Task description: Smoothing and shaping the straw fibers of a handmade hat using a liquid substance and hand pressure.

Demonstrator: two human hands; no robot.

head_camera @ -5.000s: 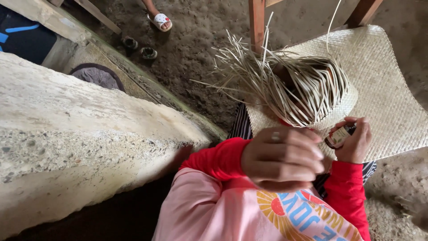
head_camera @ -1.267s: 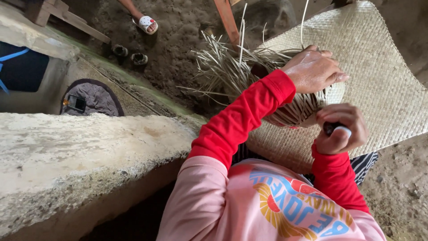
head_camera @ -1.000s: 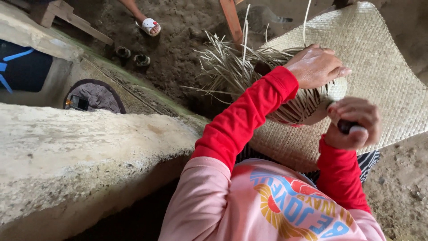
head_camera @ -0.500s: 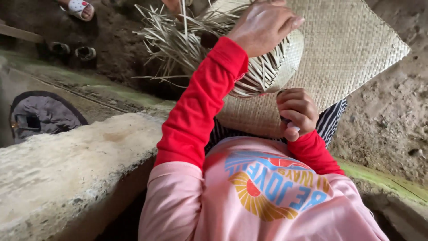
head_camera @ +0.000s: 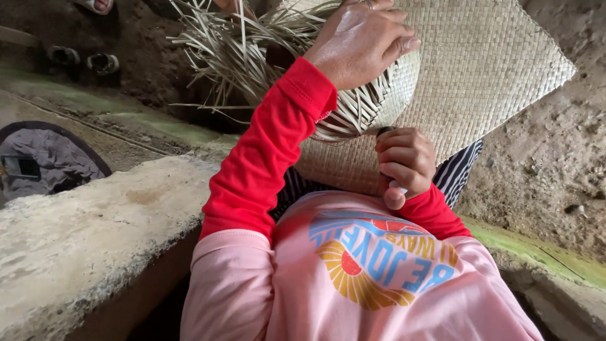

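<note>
My sleeves (head_camera: pixel 265 164) are bright red under a pale pink shirt (head_camera: pixel 353 284) printed with a yellow, orange and blue sunburst. The woven mat (head_camera: pixel 486 69) is straw-tan in a fine checker weave; its loose strips (head_camera: pixel 233 50) are pale beige. Beneath it shows black-and-white striped cloth (head_camera: pixel 457 173). The concrete ledge (head_camera: pixel 88 233) is grey-cream, the ground (head_camera: pixel 555 151) brown.

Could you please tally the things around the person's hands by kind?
Hands: 2, left hand and right hand
Half-woven pieces with loose straw ends: 1
Flat woven mats: 1
Small objects gripped in the right hand: 1
Total: 5
</note>
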